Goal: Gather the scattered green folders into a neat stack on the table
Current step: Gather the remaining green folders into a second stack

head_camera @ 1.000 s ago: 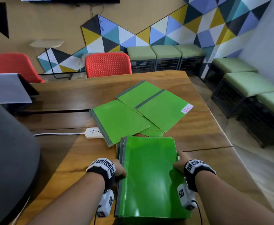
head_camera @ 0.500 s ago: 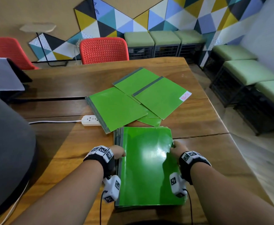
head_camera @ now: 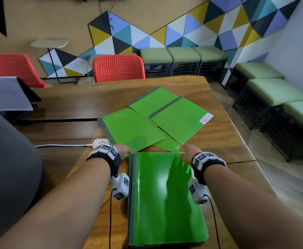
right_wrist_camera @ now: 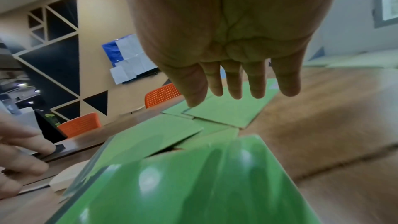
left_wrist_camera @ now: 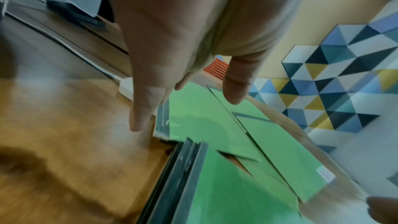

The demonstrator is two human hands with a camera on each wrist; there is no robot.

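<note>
A stack of glossy green folders (head_camera: 165,194) lies on the wooden table (head_camera: 219,146) close to me, grey spines to the left. Beyond it several loose green folders overlap: one at the left (head_camera: 132,130), one at the back (head_camera: 150,101), one with a white label (head_camera: 179,119), and a partly covered one (head_camera: 167,146). My left hand (head_camera: 123,150) hovers by the stack's far left corner, fingers (left_wrist_camera: 140,117) straight, holding nothing. My right hand (head_camera: 188,152) is at the stack's far right corner, fingers (right_wrist_camera: 234,84) straight above the stack (right_wrist_camera: 193,185), apart from it.
A white power strip (head_camera: 100,141) with its cord lies left of the loose folders. Red chairs (head_camera: 118,69) stand behind the table. A dark device under white cloth (head_camera: 8,94) sits far left. The table's edge drops off at the right toward green stools (head_camera: 273,90).
Both hands have left the stack's long sides and moved forward to its far corners, now with fingers straightened. The stack lies still; the view tilted slightly.
</note>
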